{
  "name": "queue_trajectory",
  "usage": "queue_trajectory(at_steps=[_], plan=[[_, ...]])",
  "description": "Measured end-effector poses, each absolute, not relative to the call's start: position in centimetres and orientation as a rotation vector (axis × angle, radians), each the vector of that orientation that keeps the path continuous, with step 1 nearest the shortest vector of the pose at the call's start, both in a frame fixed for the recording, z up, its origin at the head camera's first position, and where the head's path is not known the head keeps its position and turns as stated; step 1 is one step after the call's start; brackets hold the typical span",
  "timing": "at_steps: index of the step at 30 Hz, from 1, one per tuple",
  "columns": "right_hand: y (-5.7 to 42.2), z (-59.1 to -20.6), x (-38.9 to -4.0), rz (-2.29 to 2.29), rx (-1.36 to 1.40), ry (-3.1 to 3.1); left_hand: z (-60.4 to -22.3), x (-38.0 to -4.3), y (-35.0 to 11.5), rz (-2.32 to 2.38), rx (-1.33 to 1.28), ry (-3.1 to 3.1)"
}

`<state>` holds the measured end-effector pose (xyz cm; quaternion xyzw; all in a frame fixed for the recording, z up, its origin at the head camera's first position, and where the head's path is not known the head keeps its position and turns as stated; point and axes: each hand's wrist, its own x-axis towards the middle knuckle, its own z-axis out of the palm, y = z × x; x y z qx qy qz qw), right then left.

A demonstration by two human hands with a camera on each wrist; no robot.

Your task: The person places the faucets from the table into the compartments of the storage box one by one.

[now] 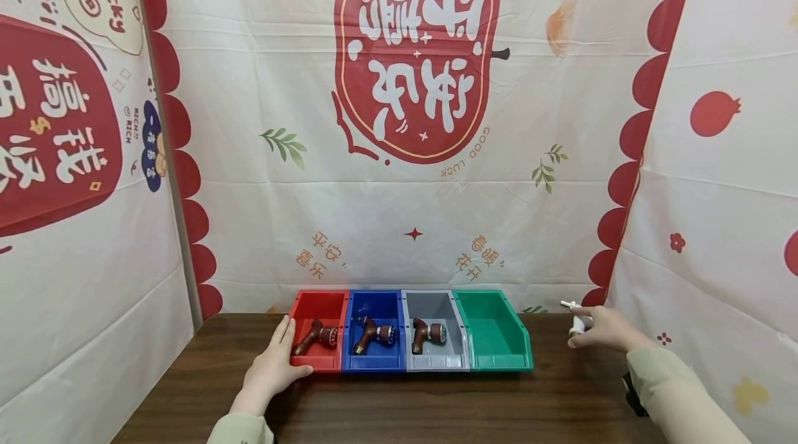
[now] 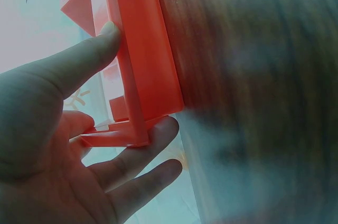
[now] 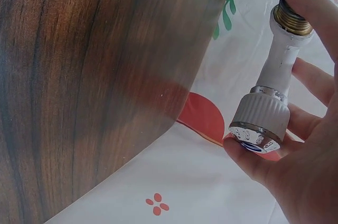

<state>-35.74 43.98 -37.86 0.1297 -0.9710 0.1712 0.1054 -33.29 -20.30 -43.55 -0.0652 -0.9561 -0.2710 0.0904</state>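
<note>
My left hand [image 1: 271, 364] grips the red bin [image 1: 321, 363] at its left front corner; in the left wrist view the thumb lies on its rim and fingers reach around the side. My right hand [image 1: 611, 328] holds a white radiator valve [image 3: 277, 71] right of the bins, above the table. Its ribbed head with a marked end and its brass threaded end show in the right wrist view. Brown valves lie in the bins: one [image 1: 327, 336] in the red, one [image 1: 384, 334] in the blue bin [image 1: 374, 363], one [image 1: 436, 333] in the grey bin [image 1: 438, 362].
The green bin [image 1: 495, 330], with nothing seen inside, ends the joined row on the right. They stand at the back of a dark wooden table [image 1: 436, 409]. Printed white cloth [image 1: 386, 208] hangs behind and at both sides.
</note>
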Motion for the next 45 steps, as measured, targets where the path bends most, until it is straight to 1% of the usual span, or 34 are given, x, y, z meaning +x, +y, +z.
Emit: queue_trajectory(at_steps=[7,24,45], plan=[[44.0,-37.8,-35.9,0.518,0.416,-2.86,-43.5,-33.3,-20.3,-0.797,-0.204,-2.836],[43.0,-37.0,-35.7,0.486,0.406,-2.844,-43.5,-33.3,-20.3,-0.797,-0.201,-2.834],[42.7,-36.9,-36.1,0.486,0.412,-2.839,-43.5,-33.2,-20.2,-0.811,-0.198,-2.833]])
